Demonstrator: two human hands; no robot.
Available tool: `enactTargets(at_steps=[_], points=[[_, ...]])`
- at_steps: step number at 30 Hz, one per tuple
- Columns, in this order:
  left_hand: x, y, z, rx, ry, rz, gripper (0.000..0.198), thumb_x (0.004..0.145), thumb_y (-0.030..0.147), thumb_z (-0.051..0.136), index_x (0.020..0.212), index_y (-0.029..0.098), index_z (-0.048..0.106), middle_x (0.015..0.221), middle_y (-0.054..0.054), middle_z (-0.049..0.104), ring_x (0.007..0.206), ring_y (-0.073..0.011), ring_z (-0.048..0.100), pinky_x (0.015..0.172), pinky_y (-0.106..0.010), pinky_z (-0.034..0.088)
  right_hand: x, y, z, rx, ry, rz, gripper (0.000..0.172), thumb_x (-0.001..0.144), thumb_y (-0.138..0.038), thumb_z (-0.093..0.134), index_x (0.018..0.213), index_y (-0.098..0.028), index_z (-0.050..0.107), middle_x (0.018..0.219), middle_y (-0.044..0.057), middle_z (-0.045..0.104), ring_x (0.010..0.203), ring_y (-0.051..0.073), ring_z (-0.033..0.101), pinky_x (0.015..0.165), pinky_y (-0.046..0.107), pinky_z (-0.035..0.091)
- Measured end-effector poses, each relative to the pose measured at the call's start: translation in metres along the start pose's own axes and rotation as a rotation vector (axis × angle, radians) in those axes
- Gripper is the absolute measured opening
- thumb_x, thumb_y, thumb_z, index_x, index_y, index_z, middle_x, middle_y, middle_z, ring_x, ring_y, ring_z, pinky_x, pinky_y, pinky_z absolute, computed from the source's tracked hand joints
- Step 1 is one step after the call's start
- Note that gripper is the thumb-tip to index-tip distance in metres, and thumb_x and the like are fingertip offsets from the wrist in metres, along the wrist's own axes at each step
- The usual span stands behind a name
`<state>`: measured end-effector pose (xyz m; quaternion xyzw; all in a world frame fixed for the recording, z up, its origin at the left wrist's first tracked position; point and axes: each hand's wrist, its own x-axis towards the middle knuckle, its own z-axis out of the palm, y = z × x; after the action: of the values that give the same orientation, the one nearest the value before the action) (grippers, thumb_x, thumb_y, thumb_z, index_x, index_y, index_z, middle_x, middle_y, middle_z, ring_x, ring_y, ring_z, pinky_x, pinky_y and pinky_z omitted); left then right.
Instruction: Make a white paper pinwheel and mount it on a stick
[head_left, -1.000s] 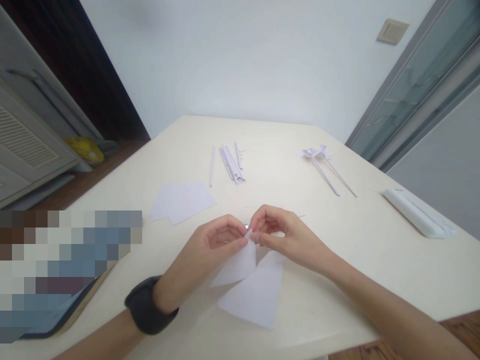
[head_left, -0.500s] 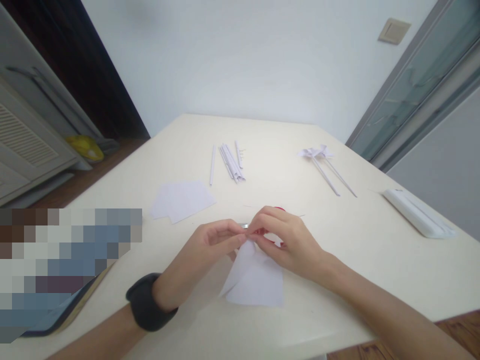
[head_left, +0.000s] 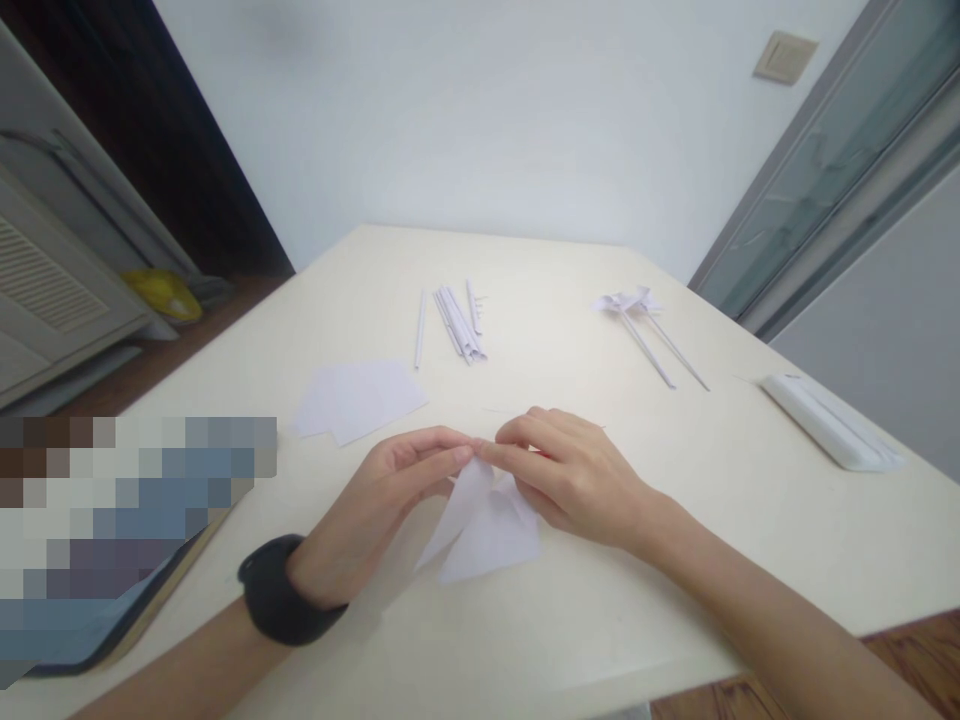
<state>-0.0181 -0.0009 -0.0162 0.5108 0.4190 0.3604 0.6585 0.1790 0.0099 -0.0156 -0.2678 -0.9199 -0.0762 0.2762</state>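
My left hand [head_left: 409, 475], a black band on its wrist, is closed in a pinch on the top corner of a white piece of paper [head_left: 491, 535]. The paper has a cut or open fold along its left part, and its lower end fans out above the table. My right hand [head_left: 574, 475] is closed beside it, index fingertip meeting the left fingertips at the same corner, the other fingers curled over the paper's right side. A bit of something red [head_left: 545, 456] shows beneath the right hand; most of it is hidden.
Loose white sheets [head_left: 360, 400] lie left of my hands. Rolled paper sticks [head_left: 459, 325] lie farther back. Two paper pinwheels on sticks [head_left: 637, 335] rest at the back right, near a long white case [head_left: 832, 422]. A blurred-out object [head_left: 127, 550] occupies the left edge.
Both hands and the paper have shifted slightly left and up. The paper has turned and its right side now bends upward under the right fingers. The red thing and a silvery piece became more hidden.
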Motion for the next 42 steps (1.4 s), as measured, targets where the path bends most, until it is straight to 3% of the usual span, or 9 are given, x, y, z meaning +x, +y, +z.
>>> enactTargets(at_steps=[4,8,12,16,28,42], points=[[-0.001,0.001,-0.001,0.102,0.048,0.03,0.011,0.082,0.03,0.059,0.082,0.021,0.065,0.08,0.002,0.062,0.075,-0.0116,0.054,0.067,-0.02,0.042,0.001,0.001,-0.004,0.216,0.018,0.076,0.032,0.085,-0.004,0.042,0.107,-0.018,0.06,0.093,0.006,0.06,0.079,0.015,0.053,0.065,0.028,0.042],[-0.002,0.001,-0.002,0.248,0.109,0.088,0.01,0.08,0.032,0.062,0.077,0.022,0.063,0.073,0.004,0.061,0.069,-0.0095,0.053,0.062,-0.018,0.041,0.005,-0.003,-0.009,0.556,0.019,0.307,0.015,0.088,-0.016,0.048,0.095,-0.017,0.062,0.091,0.003,0.058,0.079,0.011,0.055,0.069,0.023,0.044],[-0.003,0.001,0.0,0.415,0.137,0.169,0.01,0.08,0.033,0.061,0.08,0.023,0.063,0.077,0.004,0.065,0.073,-0.011,0.058,0.064,-0.019,0.043,0.008,-0.006,-0.011,0.766,-0.03,0.534,0.009,0.085,-0.023,0.055,0.081,-0.017,0.06,0.082,0.0,0.059,0.074,0.01,0.056,0.064,0.021,0.045],[-0.006,0.0,0.002,0.565,0.156,0.231,0.01,0.08,0.034,0.061,0.084,0.025,0.062,0.082,0.004,0.067,0.079,-0.0126,0.061,0.069,-0.021,0.045,0.007,-0.004,-0.008,0.94,-0.093,0.645,0.011,0.083,-0.028,0.059,0.079,-0.018,0.06,0.078,-0.001,0.062,0.075,0.011,0.058,0.067,0.022,0.045],[-0.009,0.002,0.006,0.684,0.113,0.281,0.007,0.082,0.028,0.059,0.079,0.026,0.065,0.077,0.007,0.069,0.075,-0.0104,0.061,0.067,-0.019,0.043,0.003,0.006,-0.003,1.123,-0.305,0.725,0.011,0.079,-0.029,0.061,0.079,-0.018,0.063,0.08,0.001,0.059,0.077,0.014,0.056,0.071,0.027,0.042],[-0.008,0.004,0.006,0.601,0.089,0.265,0.008,0.081,0.029,0.06,0.079,0.023,0.065,0.077,0.003,0.069,0.074,-0.0129,0.061,0.069,-0.021,0.045,0.003,0.006,0.0,1.176,-0.258,0.726,0.013,0.078,-0.03,0.063,0.076,-0.016,0.063,0.075,0.001,0.058,0.071,0.013,0.054,0.066,0.026,0.041]])
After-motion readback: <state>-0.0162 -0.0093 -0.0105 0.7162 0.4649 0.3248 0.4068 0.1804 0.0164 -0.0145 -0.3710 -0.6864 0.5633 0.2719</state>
